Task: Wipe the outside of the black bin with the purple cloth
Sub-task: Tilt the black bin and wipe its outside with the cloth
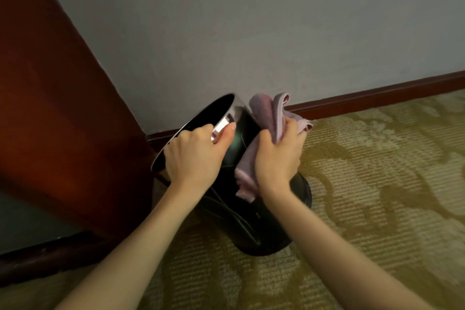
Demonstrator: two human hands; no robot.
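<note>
The black bin stands on the carpet, tilted to the left so its silver-rimmed mouth faces the wooden furniture. My left hand is closed over the rim, fingers inside and thumb along the shiny edge. My right hand presses the crumpled purple cloth against the bin's glossy upper side. Cloth sticks out above the hand and below it.
A dark red-brown wooden cabinet rises close on the left. A grey wall with a brown skirting board runs just behind the bin. Patterned yellow-green carpet spreads to the right and front.
</note>
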